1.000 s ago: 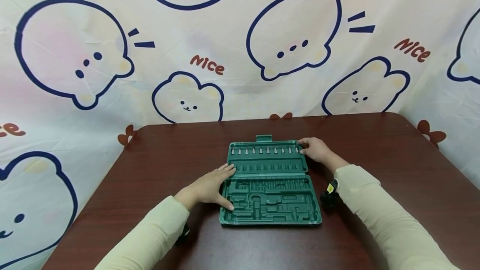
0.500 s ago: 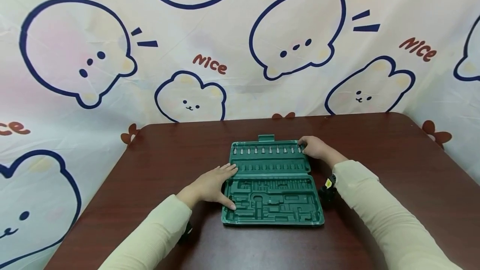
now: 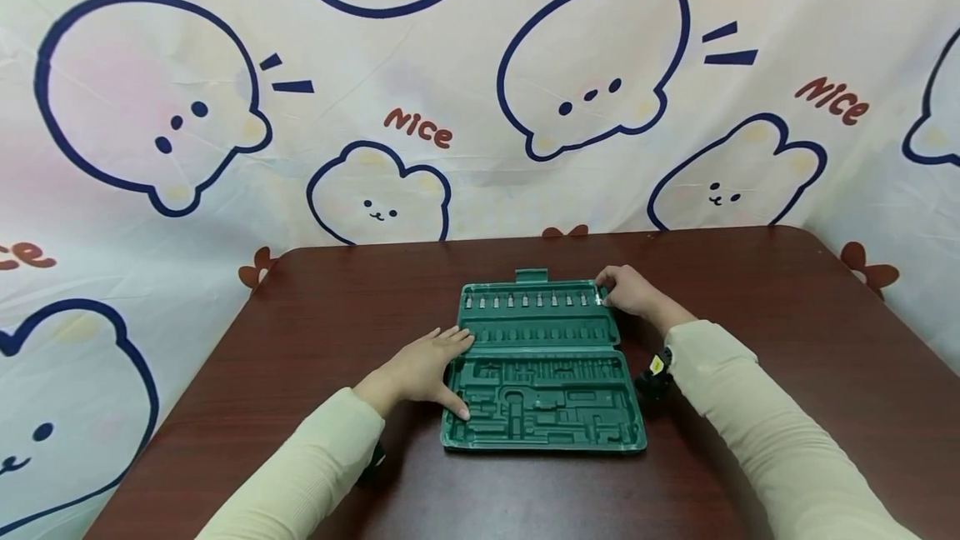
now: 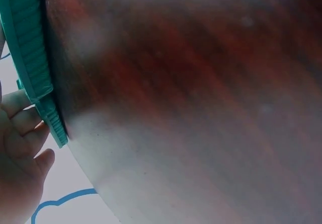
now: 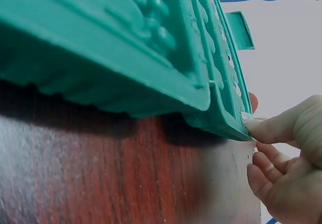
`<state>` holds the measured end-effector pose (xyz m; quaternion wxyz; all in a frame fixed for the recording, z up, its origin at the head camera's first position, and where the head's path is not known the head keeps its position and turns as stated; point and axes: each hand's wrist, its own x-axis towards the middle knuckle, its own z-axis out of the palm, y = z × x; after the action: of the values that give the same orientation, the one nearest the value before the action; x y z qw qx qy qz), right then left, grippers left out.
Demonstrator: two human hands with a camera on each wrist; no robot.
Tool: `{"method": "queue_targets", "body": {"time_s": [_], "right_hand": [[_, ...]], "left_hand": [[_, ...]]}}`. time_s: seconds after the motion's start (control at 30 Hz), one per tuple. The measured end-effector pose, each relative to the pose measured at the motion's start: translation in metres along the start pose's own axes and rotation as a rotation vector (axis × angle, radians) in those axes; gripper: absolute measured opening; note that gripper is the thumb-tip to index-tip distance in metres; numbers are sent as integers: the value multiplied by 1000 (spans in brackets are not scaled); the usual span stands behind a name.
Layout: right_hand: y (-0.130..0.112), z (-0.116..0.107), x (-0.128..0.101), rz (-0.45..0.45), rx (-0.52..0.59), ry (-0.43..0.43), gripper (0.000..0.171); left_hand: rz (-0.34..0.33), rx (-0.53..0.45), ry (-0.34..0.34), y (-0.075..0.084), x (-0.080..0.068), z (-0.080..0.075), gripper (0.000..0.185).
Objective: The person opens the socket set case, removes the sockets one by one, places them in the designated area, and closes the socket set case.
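A green plastic tool case (image 3: 543, 444) lies unfolded on the table. One row of small silver bits (image 3: 525, 301) stands in its far half, while the near half shows bare moulded slots. At the far right corner my right hand (image 3: 632, 292) pinches the end bit (image 3: 598, 295) with thumb and fingertips. In the right wrist view the thumb (image 5: 274, 129) presses on that silver piece (image 5: 246, 116), and other fingers lie below the rim. My left hand (image 3: 420, 369) rests along the case's left edge, fingers straight and spread, thumb over the near half.
The brown wooden table (image 3: 337, 298) reaches back to a patterned cloth backdrop (image 3: 480, 107). A green latch tab (image 3: 531, 275) sticks out from the case's far edge. Dark wrist cameras hang under both wrists.
My right fingers have drawn in at the far right corner and now pinch the end bit. My left hand and the case stay in place; the head view has shifted slightly.
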<state>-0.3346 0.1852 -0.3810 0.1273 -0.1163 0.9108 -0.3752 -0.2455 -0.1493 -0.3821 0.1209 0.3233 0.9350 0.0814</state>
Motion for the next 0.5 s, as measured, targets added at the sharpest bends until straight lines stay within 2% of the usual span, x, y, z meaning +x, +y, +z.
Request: {"method": "queue_targets", "body": {"time_s": [0.13,0.3,0.5], "right_hand": [[-3,3,0,3,21,39,24],[-6,5,0,18,132,74,15],[-4,5,0,69,240,92,21]], "left_hand": [[4,8,-1,1,0,-1,107],[-5,9,-9,2,0,-1,107],[-9,27,-13,2,2,-2,107]]}}
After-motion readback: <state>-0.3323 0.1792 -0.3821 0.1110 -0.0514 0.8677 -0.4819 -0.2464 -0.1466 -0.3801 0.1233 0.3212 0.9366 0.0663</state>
